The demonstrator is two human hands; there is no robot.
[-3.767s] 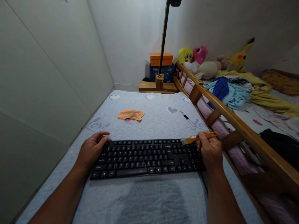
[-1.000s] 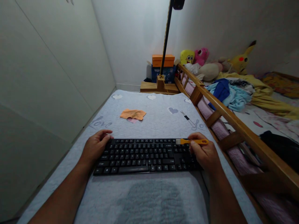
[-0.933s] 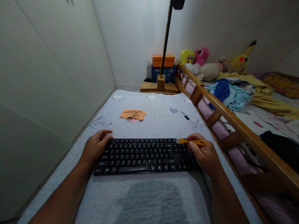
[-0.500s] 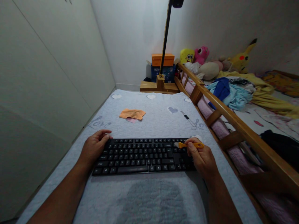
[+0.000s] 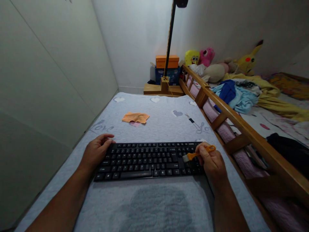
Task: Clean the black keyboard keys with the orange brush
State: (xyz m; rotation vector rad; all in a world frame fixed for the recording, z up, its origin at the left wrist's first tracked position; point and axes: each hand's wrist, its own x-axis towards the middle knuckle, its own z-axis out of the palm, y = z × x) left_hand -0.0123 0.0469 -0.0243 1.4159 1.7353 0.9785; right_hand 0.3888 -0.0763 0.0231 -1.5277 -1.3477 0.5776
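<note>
A black keyboard (image 5: 145, 160) lies across a pale grey quilted mat (image 5: 154, 119). My left hand (image 5: 95, 153) curls round the keyboard's left end, thumb on its far edge. My right hand (image 5: 212, 162) pinches a small orange-handled brush (image 5: 196, 153) at the keyboard's right end. The pale bristles touch the keys near the block between the main keys and the number pad.
An orange cloth (image 5: 135, 117) lies on the mat beyond the keyboard, and a small black clip with a wire (image 5: 193, 122) lies to its right. A wooden bed rail (image 5: 231, 116) borders the right side, a white wall the left. Boxes (image 5: 167, 66) and a lamp stand (image 5: 169, 42) are far back.
My right hand has drawn the brush from the keyboard's far edge toward me, down across the keys, tilting the handle up. My left hand has stayed on the left end.
</note>
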